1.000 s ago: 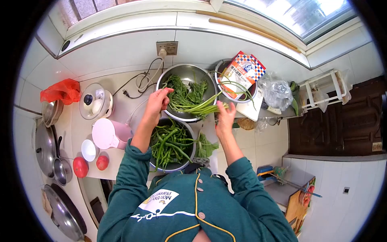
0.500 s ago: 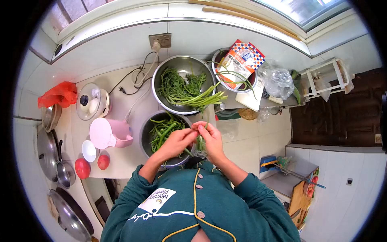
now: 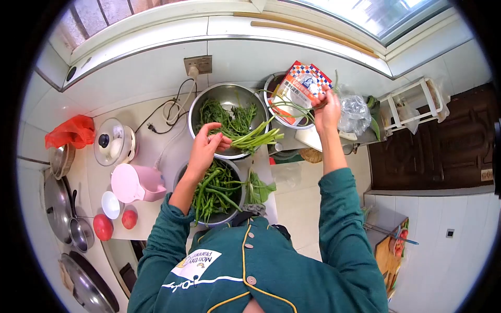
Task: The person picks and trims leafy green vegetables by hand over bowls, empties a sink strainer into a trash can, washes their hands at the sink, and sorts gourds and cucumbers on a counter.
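My left hand (image 3: 205, 148) is over the near left rim of the steel bowl (image 3: 195, 112), fingers apart and holding nothing. Leafy greens (image 3: 224, 117) with pale stems (image 3: 258, 139) lie in that bowl, the stems reaching over its right rim. Farther right, my right hand (image 3: 327, 108) pinches a thin green stem (image 3: 336, 78) above the side of a second bowl (image 3: 267, 94). Red and white packets (image 3: 300, 91) and long green strands rest on this second bowl. Green peppers (image 3: 215, 193) fill a bowl close to my body.
A pink jug (image 3: 136, 182), a white cup (image 3: 111, 205), two red fruits (image 3: 103, 227) and a lidded appliance (image 3: 112, 143) stand at the left. Pans line the far left. A leaf (image 3: 259, 189) hangs by the pepper bowl. Plastic bags (image 3: 355, 116) and a white rack (image 3: 415, 107) are at the right.
My hands have come apart from their meeting point over the pepper bowl. The right one moved up and right to the packets, the left one up and left to the steel bowl.
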`<control>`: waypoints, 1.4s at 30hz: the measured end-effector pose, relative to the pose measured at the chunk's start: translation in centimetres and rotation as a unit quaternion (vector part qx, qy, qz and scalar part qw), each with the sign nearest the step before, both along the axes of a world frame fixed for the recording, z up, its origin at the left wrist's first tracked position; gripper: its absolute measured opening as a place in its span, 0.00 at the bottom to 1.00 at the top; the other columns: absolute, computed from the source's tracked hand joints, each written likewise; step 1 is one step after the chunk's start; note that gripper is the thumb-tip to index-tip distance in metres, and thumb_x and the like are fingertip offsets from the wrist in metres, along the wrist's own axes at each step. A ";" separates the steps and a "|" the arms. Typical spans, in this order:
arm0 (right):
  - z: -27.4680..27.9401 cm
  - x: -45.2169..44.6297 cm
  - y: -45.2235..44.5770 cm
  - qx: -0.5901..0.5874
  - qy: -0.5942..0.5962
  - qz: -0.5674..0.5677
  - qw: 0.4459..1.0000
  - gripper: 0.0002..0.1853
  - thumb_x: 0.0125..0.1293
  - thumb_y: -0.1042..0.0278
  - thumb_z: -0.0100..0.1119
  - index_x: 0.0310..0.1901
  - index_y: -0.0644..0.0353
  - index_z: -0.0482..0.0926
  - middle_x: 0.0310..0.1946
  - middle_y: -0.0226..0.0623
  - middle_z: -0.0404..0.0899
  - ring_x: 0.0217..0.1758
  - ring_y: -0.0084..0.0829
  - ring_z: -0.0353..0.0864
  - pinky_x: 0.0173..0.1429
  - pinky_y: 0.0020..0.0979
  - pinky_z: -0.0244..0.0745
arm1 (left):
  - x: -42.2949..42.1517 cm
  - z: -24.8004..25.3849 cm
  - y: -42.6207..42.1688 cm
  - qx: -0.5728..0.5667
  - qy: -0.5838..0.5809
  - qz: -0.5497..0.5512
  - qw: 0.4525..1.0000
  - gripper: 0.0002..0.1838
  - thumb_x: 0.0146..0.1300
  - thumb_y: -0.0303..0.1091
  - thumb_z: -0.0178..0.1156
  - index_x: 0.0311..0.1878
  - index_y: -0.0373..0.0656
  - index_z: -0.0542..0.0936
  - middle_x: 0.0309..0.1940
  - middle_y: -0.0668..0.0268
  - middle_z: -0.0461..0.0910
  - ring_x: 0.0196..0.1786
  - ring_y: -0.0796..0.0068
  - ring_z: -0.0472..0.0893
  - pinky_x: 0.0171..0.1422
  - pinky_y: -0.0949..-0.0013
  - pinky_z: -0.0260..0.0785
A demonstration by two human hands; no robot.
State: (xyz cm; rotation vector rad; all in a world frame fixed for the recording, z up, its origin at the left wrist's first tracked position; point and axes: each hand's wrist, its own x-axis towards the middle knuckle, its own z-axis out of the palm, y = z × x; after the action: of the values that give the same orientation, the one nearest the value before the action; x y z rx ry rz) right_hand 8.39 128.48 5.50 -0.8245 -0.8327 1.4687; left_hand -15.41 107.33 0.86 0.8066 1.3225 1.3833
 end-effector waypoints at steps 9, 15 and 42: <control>-5.9 -1.7 1.4 0.327 -0.636 -0.096 0.692 0.14 0.50 0.65 0.61 0.41 0.55 0.76 0.38 0.37 0.73 0.45 0.40 0.71 0.50 0.38 0.66 | -1.8 -2.3 1.5 -0.081 -0.051 0.031 0.995 0.12 0.63 0.38 0.54 0.40 0.38 0.77 0.28 0.65 0.80 0.30 0.82 0.78 0.34 0.80 0.69; -7.2 -6.4 2.8 0.285 -0.801 0.053 0.524 0.14 0.49 0.61 0.63 0.38 0.54 0.80 0.41 0.39 0.74 0.47 0.40 0.72 0.46 0.40 0.71 | -1.6 -0.9 2.1 -0.092 -0.202 0.037 0.974 0.17 0.64 0.43 0.52 0.44 0.38 0.77 0.31 0.66 0.80 0.30 0.82 0.77 0.36 0.79 0.69; -5.1 4.8 -20.3 -0.153 -0.203 0.241 0.937 0.15 0.67 0.61 0.48 0.50 0.60 0.72 0.40 0.34 0.78 0.40 0.22 0.78 0.44 0.22 0.72 | -0.1 -0.8 -5.5 0.029 0.441 0.077 0.894 0.26 0.63 0.43 0.53 0.61 0.41 0.64 0.51 0.53 0.72 0.46 0.73 0.77 0.46 0.74 0.68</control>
State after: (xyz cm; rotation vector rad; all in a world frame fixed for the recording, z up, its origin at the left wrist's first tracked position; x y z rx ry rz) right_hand 13.19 108.21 0.45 -1.2472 -1.1942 1.9255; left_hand -15.55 101.86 0.07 1.5010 2.0686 1.2021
